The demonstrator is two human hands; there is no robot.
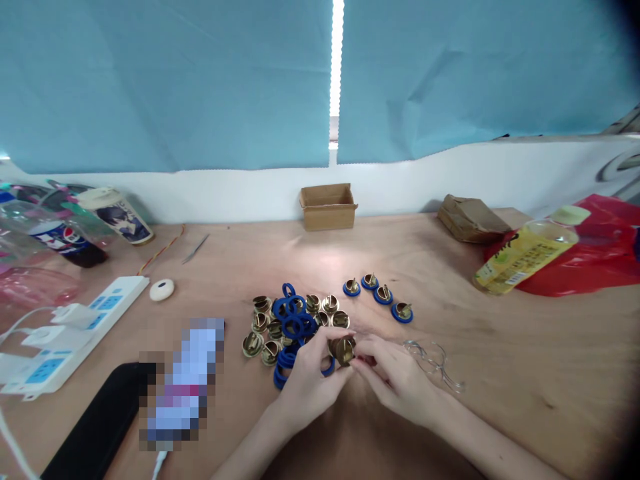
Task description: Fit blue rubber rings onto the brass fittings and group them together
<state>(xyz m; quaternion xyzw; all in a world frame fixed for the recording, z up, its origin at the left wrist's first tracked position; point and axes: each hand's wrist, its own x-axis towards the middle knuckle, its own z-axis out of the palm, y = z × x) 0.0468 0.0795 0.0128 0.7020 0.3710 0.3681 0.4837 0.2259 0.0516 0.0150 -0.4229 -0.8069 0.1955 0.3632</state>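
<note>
My left hand pinches a round brass-coloured metal fitting between thumb and fingers. At the fitting's right edge, the fingertips of my right hand are closed on it too, partly hiding it. Just left of and behind my hands lies a pile of blue rings, with loose brass fittings around it. Farther back to the right, several fittings sit apart, each with a blue ring around its base. Thin silver-coloured rings lie beside my right wrist.
An open cardboard box stands against the wall. Left are a phone, black case, power strip, white disc, pointed metal tool and bottles. Right are a yellow-labelled bottle, red bag and brown packet.
</note>
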